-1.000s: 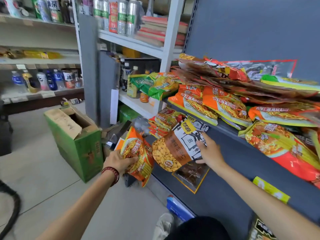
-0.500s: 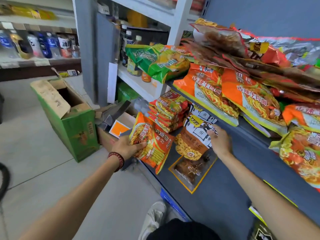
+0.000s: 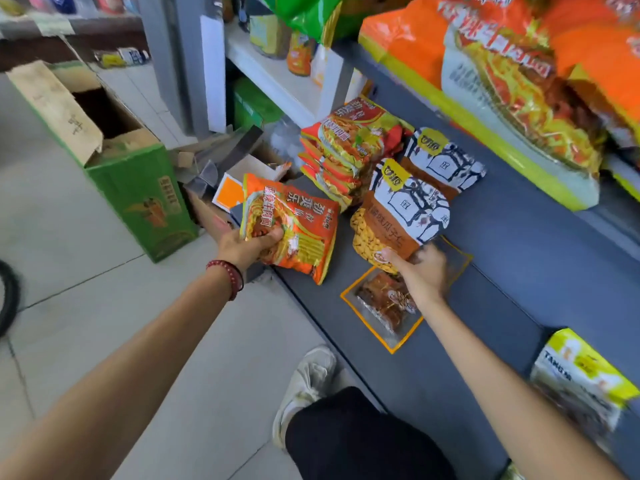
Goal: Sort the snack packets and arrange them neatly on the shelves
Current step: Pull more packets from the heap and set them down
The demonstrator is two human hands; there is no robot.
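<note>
Both forearms are stretched forward over the grey shelf (image 3: 512, 278). A clear orange-edged packet (image 3: 381, 310) is seen under the right hand (image 3: 420, 271), whose thumb is laid on a seed packet (image 3: 398, 220); whether its blurred fingers grip cannot be told. An orange noodle packet (image 3: 298, 226) is gripped by the left hand (image 3: 247, 245), thumb on top. Beyond both sets of fingertips, a noodle stack (image 3: 343, 147) is piled.
</note>
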